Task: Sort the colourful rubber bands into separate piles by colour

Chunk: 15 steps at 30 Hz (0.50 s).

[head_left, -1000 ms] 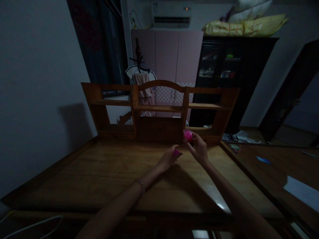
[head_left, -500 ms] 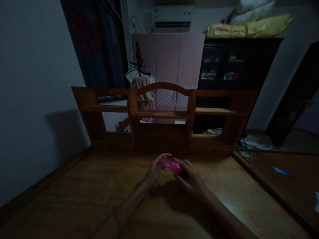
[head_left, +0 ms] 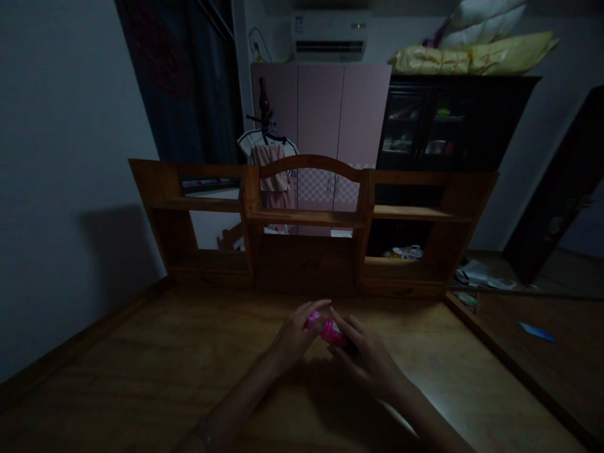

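Note:
My right hand is closed round a small, shiny bright-pink container with a pale patch on its side. Its far end is hidden by my fingers. My left hand has its fingers bent over a lighter pink, cap-like piece, which sits right against the container's left end. Whether the two pieces are joined or only touching, I cannot tell. Both hands are just above the wooden desk top, with their shadow below.
A wooden shelf unit with open compartments stands along the desk's back edge. A raised wooden rim runs down the right side, and beyond it a blue packet lies on a brown surface. At left is a white wall.
My hands were apart, each with a pink piece; they have come together lower and nearer. In the last half second the left piece has closed up against the container. The view has tilted slightly.

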Tool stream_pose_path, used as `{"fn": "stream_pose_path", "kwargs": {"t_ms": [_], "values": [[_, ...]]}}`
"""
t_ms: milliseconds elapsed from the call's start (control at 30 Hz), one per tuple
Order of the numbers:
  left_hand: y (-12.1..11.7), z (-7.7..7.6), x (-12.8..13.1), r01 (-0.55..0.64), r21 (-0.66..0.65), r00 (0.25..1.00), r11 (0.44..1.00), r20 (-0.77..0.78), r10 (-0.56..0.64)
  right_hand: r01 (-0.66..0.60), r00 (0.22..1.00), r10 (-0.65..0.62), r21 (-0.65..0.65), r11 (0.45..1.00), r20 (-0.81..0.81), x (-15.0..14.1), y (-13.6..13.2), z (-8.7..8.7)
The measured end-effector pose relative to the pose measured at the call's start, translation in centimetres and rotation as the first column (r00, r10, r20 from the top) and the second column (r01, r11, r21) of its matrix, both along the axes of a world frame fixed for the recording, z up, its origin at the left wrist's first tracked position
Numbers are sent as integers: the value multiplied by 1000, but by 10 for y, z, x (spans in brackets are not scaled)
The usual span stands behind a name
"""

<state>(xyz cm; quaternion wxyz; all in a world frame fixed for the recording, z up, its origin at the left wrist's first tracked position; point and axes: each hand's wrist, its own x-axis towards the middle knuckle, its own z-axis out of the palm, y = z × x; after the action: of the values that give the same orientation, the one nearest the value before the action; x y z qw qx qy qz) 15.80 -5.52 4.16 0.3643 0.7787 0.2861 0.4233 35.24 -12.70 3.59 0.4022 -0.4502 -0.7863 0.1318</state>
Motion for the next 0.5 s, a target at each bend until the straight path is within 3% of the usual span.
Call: {"fn": "stream_pose_path", "kwargs": {"t_ms": [133, 233, 333, 500], "values": [[-6, 11, -4, 49, -27, 997, 998, -57, -50, -101, 975, 53, -217, 971, -214, 6, 0, 7], [-7, 13, -6, 121, -98, 992, 988, 46, -117, -255, 887, 50, -398, 881, -458, 6, 1, 12], [-2, 12, -7, 275, -171, 945, 946, 228, -234, -404, 757, 38, -422, 812, -652, 4, 2, 15], [5, 11, -7, 480, -226, 848, 847, 366, -383, -487, 652, 40, -378, 787, -757, -1, 0, 18]]}}
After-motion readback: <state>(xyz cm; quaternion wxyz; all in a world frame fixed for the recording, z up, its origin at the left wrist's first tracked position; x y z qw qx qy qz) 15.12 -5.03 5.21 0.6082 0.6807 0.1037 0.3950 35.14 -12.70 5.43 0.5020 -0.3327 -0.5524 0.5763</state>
